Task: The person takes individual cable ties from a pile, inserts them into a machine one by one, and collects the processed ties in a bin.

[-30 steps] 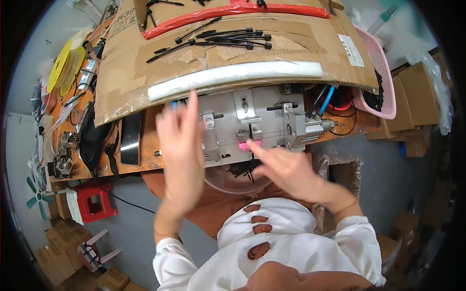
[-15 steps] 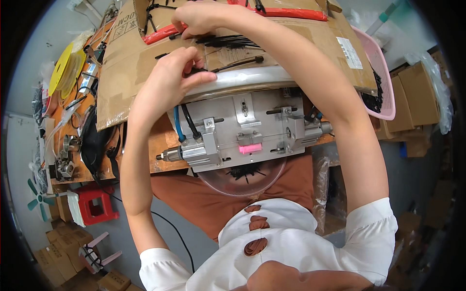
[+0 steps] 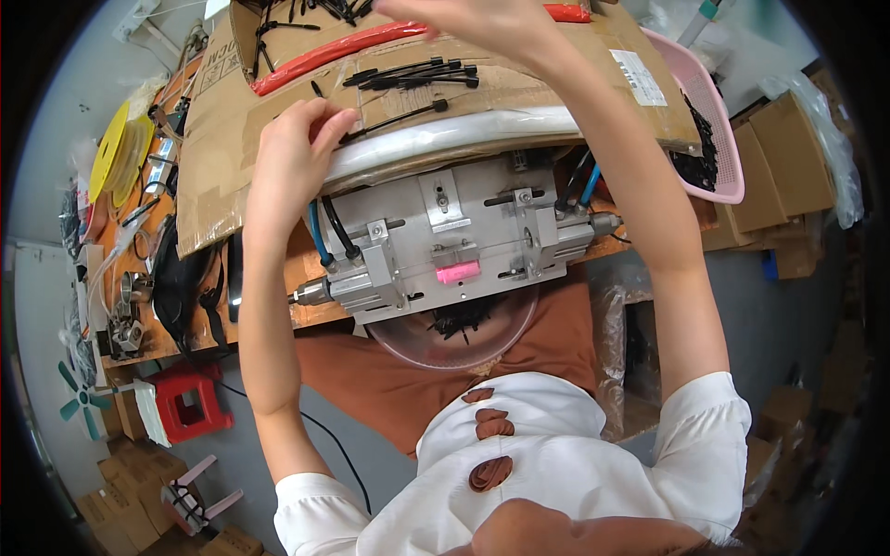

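Note:
My left hand [image 3: 301,148] is closed in a pinch at the cardboard's near edge. What lies between its fingers is hidden. Beside its thumb, a thin black plastic rod with a knobbed end [image 3: 439,106] lies slanting on the cardboard sheet [image 3: 547,85]. Just beyond is a small pile of similar black rods [image 3: 417,76]. My right hand [image 3: 482,20] reaches over the far red-edged part of the cardboard, its visible fingers stretched out and apart. Part of that hand is cut off by the top edge. Loose black rods [image 3: 338,9] lie near its fingertips.
A metal fixture [image 3: 454,236] with a pink piece [image 3: 458,271] stands before me. A white rounded strip [image 3: 454,134] lines the cardboard edge. Red strip [image 3: 343,51] runs farther back. A pink basket [image 3: 737,167] is at right, a clear bowl [image 3: 417,352] below the fixture, a yellow spool [image 3: 111,153] at left.
My right hand has moved away from the pile of rods, toward the top edge, and its fingers have opened. My left hand has shifted left, still pinched. The whole view has shifted slightly.

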Motion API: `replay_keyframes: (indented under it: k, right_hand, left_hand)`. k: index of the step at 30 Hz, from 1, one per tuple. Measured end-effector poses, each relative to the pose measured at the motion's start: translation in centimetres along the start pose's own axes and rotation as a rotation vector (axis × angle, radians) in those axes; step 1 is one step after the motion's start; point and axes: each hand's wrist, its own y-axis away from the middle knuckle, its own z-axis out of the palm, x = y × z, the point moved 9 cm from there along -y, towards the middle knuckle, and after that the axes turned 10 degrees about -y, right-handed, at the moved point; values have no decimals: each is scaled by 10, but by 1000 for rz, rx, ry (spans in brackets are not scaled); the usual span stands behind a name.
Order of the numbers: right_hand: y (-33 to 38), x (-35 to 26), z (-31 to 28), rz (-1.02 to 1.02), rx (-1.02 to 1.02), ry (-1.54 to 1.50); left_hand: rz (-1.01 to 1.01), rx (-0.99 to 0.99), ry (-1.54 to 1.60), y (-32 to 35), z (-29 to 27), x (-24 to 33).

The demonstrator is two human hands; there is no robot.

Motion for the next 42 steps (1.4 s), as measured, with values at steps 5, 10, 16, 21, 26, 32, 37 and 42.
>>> replay_keyframes:
  k: [5,10,16,21,26,32,37,42]
  right_hand:
    - [81,-2,49,-331,-346,481]
    - [74,21,37,-330,-343,616]
    - [80,2,9,-468,-74,492]
    - [116,10,-59,120,357,-354]
    - [162,-2,-64,31,335,-417]
    - [183,-9,-60,71,447,-582]
    - [200,-20,-54,29,464,-471]
    - [247,-23,6,100,238,-5]
  left_hand:
    - [1,-88,35,-11,-1,-17]
    - [21,-115,8,-3,-10,-15]
    - [132,-72,30,23,-16,9]
    - [161,364,-23,120,-14,53]
    - [217,99,-105,199,77,93]
    - [196,-4,-296,195,115,99]
    - [158,-24,-215,193,117,94]
    - [246,-25,-210,179,93,103]
